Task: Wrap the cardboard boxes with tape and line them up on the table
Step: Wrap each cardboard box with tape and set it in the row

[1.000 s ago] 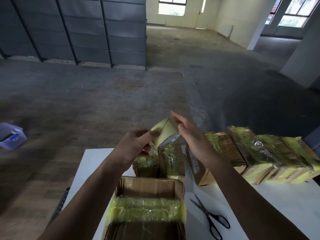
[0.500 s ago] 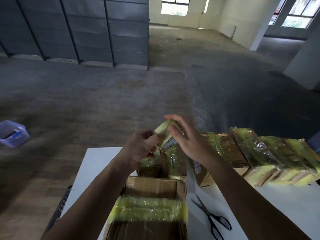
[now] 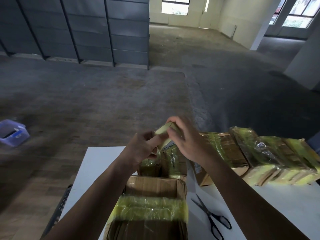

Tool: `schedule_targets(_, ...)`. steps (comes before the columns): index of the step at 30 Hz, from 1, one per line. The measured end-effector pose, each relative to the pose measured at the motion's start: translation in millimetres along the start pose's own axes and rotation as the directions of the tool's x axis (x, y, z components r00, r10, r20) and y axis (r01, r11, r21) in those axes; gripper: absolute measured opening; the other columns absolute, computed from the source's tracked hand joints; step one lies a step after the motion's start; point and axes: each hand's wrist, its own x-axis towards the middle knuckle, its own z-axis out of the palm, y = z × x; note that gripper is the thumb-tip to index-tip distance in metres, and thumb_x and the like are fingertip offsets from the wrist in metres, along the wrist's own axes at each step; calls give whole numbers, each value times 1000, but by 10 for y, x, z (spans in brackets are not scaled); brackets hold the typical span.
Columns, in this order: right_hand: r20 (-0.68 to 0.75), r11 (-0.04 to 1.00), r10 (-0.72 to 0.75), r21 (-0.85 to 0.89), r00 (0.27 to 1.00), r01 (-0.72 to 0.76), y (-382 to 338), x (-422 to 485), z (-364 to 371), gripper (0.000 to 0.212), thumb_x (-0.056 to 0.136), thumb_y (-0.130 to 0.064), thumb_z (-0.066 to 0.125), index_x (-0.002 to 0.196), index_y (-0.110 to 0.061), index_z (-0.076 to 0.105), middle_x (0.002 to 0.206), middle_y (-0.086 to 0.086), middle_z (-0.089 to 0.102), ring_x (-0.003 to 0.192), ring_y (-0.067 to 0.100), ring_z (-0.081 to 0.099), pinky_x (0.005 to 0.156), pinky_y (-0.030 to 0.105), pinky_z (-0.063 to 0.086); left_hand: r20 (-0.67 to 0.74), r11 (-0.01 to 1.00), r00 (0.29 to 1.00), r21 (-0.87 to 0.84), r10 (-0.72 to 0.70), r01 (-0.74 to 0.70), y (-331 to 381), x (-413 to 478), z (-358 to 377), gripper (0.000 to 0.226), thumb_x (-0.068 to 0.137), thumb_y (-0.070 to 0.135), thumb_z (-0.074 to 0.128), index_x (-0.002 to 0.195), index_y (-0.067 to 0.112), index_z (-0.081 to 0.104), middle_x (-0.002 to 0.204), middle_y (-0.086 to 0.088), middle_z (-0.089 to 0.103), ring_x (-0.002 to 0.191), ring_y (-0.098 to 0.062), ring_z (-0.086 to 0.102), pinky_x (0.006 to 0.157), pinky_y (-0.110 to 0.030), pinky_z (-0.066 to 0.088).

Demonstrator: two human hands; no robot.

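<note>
tape roll [image 3: 165, 134] sits up in the air between both hands, above the far edge of the white table [image 3: 97, 163]. my left hand [image 3: 143, 149] has its grip narrow, pinching the roll's near side with thumb and fingertips; my right hand [image 3: 187, 142] curls over the top of the roll, grip closed on it. straight below me lies a cardboard box [image 3: 152, 207] with a yellow tape band across it, and a smaller taped box [image 3: 171, 163] just beyond. to the right i see a row of taped boxes [image 3: 259, 156] leaning against each other. black scissors [image 3: 213, 217] lie on the table beside the near box.
</note>
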Motion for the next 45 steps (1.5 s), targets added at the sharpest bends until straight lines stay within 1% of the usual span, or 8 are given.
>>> schedule_targets(4,-3,999,18,51,1000,-17,-6,-1,-8,13,99,-20,49,110,-15,54,102,3,48,87,7,48,70,13,40,57,997,998,-75,-14,18,15,-14,-32,42,67,48,73,83,11,64,60,8,55,57,-5,53,57,-21,47)
schedule_targets(13,11,999,30,15,999,-30,-6,-31,0,13,100,-21,49,109,-13,53,96,1,46,83,9,47,69,16,37,88,989,995,-143,-38,50,28,-49,-40,7,86,17,67,82,12,66,64,3,56,60,-9,52,61,-25,46)
schedule_targets(17,-17,999,-3,-42,1000,2,-28,-30,34,12,98,-18,51,106,-9,54,95,-1,44,84,13,43,72,21,35,34,996,999,-76,-32,35,1,-26,-31,8,90,14,62,83,11,64,60,6,52,58,-6,50,59,-22,49)
schedule_targets(24,-12,999,2,-37,1000,-2,-15,-25,30,11,99,-19,51,106,-12,53,96,-3,44,85,10,44,72,24,37,25,995,1000,-103,-13,15,-4,-31,-9,14,92,6,57,79,8,63,57,4,49,54,-5,50,57,-20,50)
schedule_targets(32,0,998,45,31,999,-45,-8,-7,17,3,100,-17,48,100,-14,49,93,1,45,80,11,45,68,19,34,41,994,999,-107,1,3,29,-59,-4,24,90,-3,54,72,10,63,59,1,50,56,-6,52,59,-21,52)
schedule_targets(35,8,999,51,17,999,-51,3,-3,15,7,100,-19,48,101,-13,50,90,1,46,77,11,45,65,19,33,49,993,999,-116,-2,7,33,-61,5,10,91,9,62,81,6,64,60,2,50,57,-7,52,62,-24,54)
schedule_targets(37,-5,999,19,-38,1000,-19,-4,-2,28,8,98,-19,50,102,-13,52,93,1,47,81,12,46,68,20,35,28,993,1000,-113,-15,18,23,-51,14,15,88,16,67,88,2,64,59,2,48,56,-7,52,63,-24,54)
schedule_targets(45,-16,999,11,-42,1000,-12,16,-10,26,6,99,-20,50,101,-14,51,94,1,46,81,12,45,67,19,36,10,992,1000,-122,-28,29,44,-36,24,14,91,5,59,78,7,63,59,-1,46,54,-9,49,61,-24,54)
